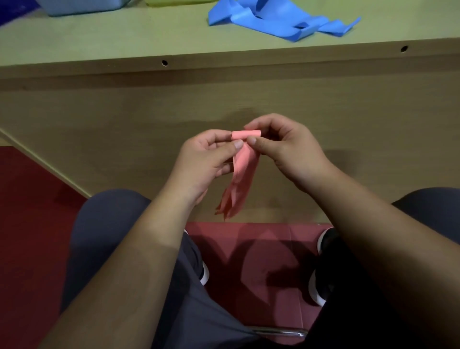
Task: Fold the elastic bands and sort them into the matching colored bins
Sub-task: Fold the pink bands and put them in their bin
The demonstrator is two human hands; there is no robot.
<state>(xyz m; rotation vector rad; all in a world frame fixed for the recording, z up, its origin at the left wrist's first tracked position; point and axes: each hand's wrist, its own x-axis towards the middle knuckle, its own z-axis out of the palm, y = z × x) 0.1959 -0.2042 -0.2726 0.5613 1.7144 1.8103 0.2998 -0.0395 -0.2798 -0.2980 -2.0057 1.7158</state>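
I hold a pink elastic band in front of me, below the table's edge and above my knees. Its top end is rolled into a small tube, and the rest hangs down in loose strips. My left hand pinches the tube's left end between thumb and fingers. My right hand pinches its right end the same way. A blue elastic band lies crumpled on the tabletop at the far right. A blue bin and a yellow-green bin show only partly at the top edge.
The wooden table has a front panel that drops down in front of my knees. Below lie a red floor and my two shoes. A metal chair bar shows at the bottom.
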